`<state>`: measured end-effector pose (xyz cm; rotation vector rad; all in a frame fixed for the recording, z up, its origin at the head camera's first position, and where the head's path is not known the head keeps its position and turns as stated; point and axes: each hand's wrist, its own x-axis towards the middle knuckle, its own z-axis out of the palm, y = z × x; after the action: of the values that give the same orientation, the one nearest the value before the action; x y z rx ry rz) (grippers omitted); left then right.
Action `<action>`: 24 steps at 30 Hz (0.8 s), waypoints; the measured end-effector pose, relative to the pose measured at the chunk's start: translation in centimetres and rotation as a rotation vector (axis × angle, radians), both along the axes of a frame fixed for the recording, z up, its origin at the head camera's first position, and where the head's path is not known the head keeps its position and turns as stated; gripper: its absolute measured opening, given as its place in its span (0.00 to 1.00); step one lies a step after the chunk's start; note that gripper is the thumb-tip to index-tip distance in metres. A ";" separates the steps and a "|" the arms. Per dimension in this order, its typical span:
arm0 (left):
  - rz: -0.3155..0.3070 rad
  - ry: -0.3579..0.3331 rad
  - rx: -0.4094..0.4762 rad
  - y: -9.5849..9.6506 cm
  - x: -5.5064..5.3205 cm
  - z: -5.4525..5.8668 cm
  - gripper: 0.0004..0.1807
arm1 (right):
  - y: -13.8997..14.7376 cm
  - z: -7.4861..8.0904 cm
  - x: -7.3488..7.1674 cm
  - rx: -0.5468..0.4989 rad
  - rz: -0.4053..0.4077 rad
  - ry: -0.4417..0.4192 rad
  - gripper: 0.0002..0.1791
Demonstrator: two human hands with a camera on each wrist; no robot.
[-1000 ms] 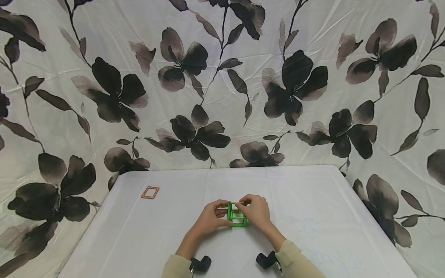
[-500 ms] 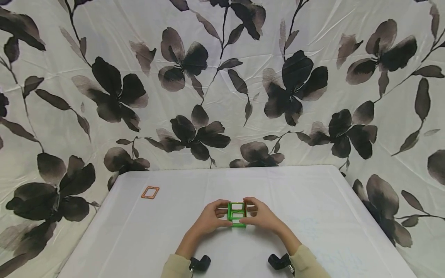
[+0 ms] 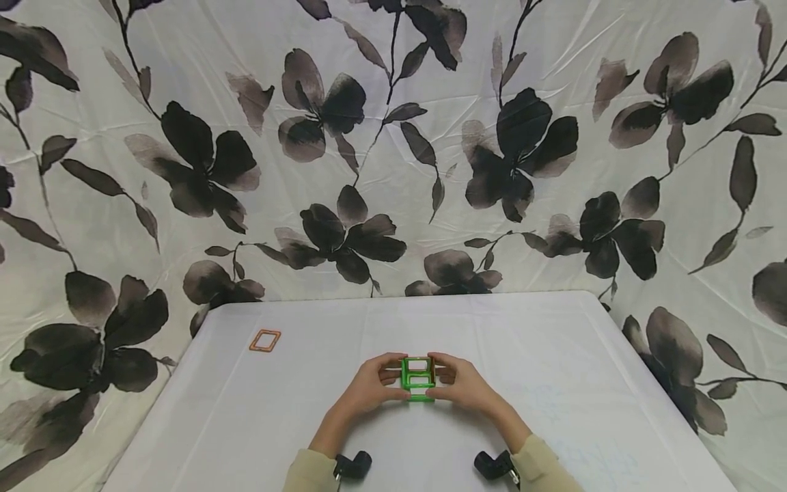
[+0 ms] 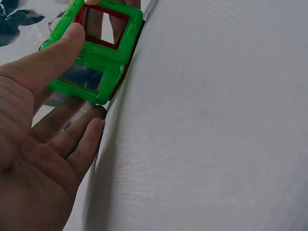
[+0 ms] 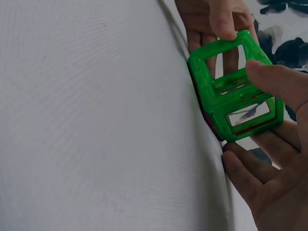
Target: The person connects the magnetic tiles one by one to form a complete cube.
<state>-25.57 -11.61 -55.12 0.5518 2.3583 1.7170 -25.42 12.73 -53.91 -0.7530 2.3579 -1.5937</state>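
A small box of see-through magnetic tiles [image 3: 419, 387], mostly green with some red edges, stands on the white table between both hands. My left hand [image 3: 369, 387] grips its left side, thumb on the near face and fingers reaching behind. From the right, my right hand [image 3: 464, 384] holds it the same way. In the left wrist view the green tile frame [image 4: 103, 62] lies under the left thumb [image 4: 72, 41], with a red edge along its base. The right wrist view shows the right thumb [image 5: 264, 72] pressing the green frame [image 5: 211, 98]. The far side is largely hidden.
One orange square tile [image 3: 265, 341] lies flat at the back left of the white table [image 3: 246, 424]. A floral cloth [image 3: 418, 171] hangs behind the table's back edge. Black wrist-worn devices [image 3: 353, 466] sit near both sleeves.
My right hand has shifted from the box's upper right corner down to its right side, thumb now at the lower near edge. The left hand and orange tile stay put.
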 end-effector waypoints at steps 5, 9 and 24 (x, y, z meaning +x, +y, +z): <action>-0.002 -0.012 -0.027 -0.5 0.2 0.4 0.42 | 0.0 -0.4 -0.4 0.031 0.000 0.035 0.37; 0.035 0.027 -0.089 -2.0 0.1 0.8 0.37 | -0.1 -0.5 -0.4 0.050 -0.016 0.049 0.36; 0.300 0.114 -0.156 -14.2 -1.2 2.0 0.26 | 0.0 -0.8 -0.4 0.045 -0.019 0.033 0.37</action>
<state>-26.72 -25.80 -53.16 0.2891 2.7453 1.6284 -25.83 12.72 -54.76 -0.7555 2.4219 -1.5420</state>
